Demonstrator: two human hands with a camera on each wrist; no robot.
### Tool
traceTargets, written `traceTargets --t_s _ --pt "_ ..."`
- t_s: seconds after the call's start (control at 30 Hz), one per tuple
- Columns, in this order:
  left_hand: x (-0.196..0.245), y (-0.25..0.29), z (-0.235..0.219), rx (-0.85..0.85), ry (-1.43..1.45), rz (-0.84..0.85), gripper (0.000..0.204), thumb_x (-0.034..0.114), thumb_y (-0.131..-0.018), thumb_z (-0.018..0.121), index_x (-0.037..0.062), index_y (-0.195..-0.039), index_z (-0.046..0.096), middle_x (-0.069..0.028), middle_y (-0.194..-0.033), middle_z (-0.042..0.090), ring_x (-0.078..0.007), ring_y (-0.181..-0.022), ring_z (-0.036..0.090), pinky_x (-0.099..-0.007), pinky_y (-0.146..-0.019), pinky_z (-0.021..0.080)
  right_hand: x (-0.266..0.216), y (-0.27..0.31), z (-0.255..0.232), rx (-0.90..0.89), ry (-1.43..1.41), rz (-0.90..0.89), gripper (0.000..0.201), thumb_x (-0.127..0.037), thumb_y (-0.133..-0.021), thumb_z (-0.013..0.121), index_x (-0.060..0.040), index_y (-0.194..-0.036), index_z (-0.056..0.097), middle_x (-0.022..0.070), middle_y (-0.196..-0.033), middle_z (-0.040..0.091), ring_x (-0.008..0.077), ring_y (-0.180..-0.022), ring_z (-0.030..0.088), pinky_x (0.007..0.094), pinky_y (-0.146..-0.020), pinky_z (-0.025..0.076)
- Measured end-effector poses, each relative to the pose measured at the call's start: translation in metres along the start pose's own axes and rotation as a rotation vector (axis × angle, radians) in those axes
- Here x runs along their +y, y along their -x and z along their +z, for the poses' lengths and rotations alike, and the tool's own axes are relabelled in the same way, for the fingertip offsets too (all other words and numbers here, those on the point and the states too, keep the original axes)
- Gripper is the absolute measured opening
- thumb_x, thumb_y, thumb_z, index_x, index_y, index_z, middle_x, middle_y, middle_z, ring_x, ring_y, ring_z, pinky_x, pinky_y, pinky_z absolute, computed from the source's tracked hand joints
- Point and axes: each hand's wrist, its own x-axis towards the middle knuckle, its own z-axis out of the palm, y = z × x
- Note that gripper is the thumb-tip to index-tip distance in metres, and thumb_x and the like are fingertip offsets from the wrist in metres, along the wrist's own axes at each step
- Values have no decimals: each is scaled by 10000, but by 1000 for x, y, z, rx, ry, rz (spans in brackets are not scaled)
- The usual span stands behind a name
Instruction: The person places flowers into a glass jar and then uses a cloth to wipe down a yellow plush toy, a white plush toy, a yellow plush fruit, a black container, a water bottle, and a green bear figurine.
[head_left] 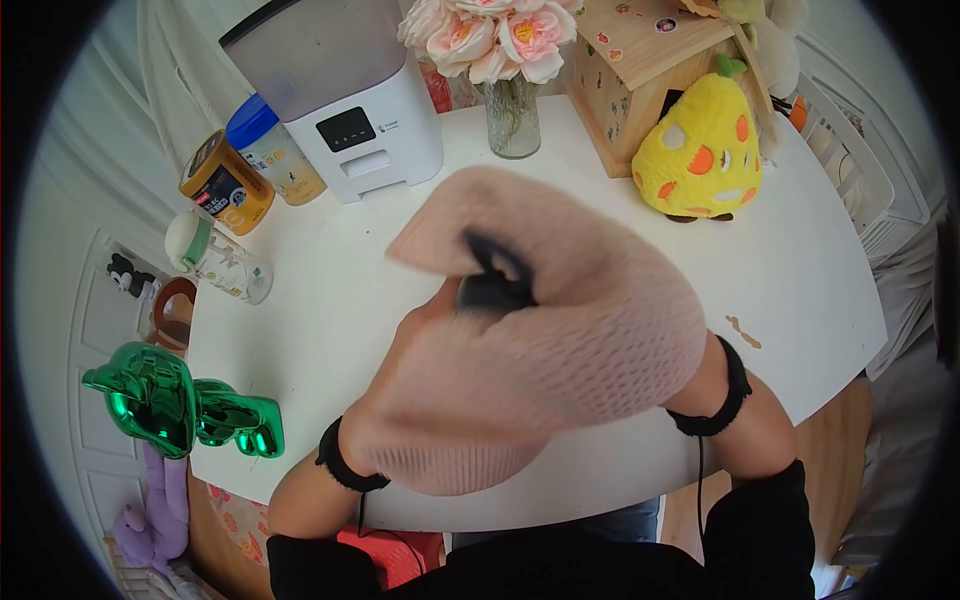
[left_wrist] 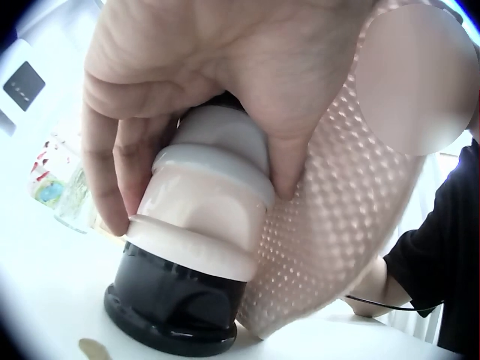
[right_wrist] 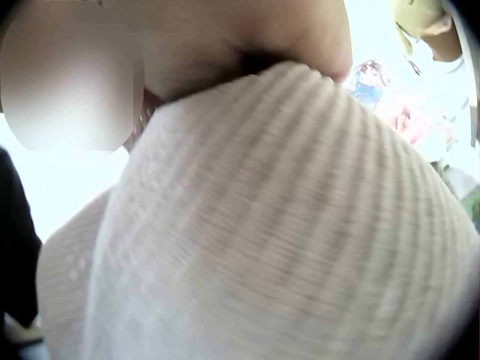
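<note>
A white round worktop carries a pink knitted hat draped over both hands. The left hand has its grip curled around a pink-and-black stand set on the worktop; the right hand is under the hat, grip unclear.

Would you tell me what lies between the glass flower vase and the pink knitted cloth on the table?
In the head view, only bare white table lies between the vase and the pink knitted cloth.
</note>
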Motion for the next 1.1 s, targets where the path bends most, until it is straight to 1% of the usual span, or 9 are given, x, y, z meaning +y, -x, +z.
traceTargets --t_s 0.03,0.13,0.37,0.43,0.53,0.67,0.87,0.93,1.1 --pt "-1 0 0 -2 -22 23 578 218 -799 804 10 -1265 533 -191 -1090 689 -321 -1046 696 -349 -877 534 9 4 8 1 33 -187 413 -307 -805 742 -33 -1060 568 136 -888 606 316 -836 597 375 -791 506" --pt "-6 1 0 -4 -85 91 565 214 -803 799 9 -1259 538 -193 -1092 689 -315 -1049 696 -345 -881 531 0 2 7 -11 -120 -13 391 -273 -781 754 -53 -1035 555 123 -898 603 304 -869 579 384 -816 490" --pt "2 1 4 16 1 59 548 191 -799 797 -7 -1244 545 -191 -1107 689 -288 -1060 690 -336 -896 526 0 3 6 -3 -139 -172 417 -262 -780 755 -89 -1109 566 97 -917 613 298 -859 594 405 -837 496" --pt "4 2 4 28 63 19 543 181 -797 797 -14 -1238 548 -190 -1113 689 -277 -1064 687 -332 -902 524 12 3 13 31 -357 -84 376 -252 -792 740 -100 -1090 568 81 -923 619 269 -864 617 391 -824 502" --pt "6 2 5 42 162 -36 537 165 -792 797 -25 -1230 551 -188 -1123 689 -259 -1070 683 -327 -912 521 30 9 27 148 -363 -125 282 -219 -811 707 -98 -1014 553 75 -898 616 232 -841 630 365 -789 507" --pt "7 4 7 60 290 -115 529 145 -786 797 -39 -1219 555 -185 -1136 689 -237 -1079 677 -320 -924 517 -10 -3 2 20 -412 49 219 -185 -832 679 -88 -980 551 80 -892 615 218 -825 627 343 -771 508" --pt "-4 4 4 -61 384 -126 662 159 -766 822 -46 -1294 481 -197 -1134 691 -248 -1081 685 -325 -917 526 -10 -2 -2 -44 -150 21 311 -163 -799 727 -53 -1033 554 102 -951 623 210 -887 640 335 -784 517" --pt "0 4 4 -49 357 -84 674 161 -765 824 -45 -1303 474 -198 -1136 691 -251 -1079 686 -326 -918 526 15 3 11 76 -259 -209 467 -211 -752 773 -44 -1134 565 135 -1009 616 243 -931 648 328 -817 527" --pt "14 4 0 -10 295 21 704 166 -763 827 -41 -1325 457 -201 -1141 690 -259 -1075 687 -329 -921 526 21 4 16 79 -240 -160 567 -272 -729 789 -44 -1197 566 146 -1067 611 300 -966 641 332 -854 529"
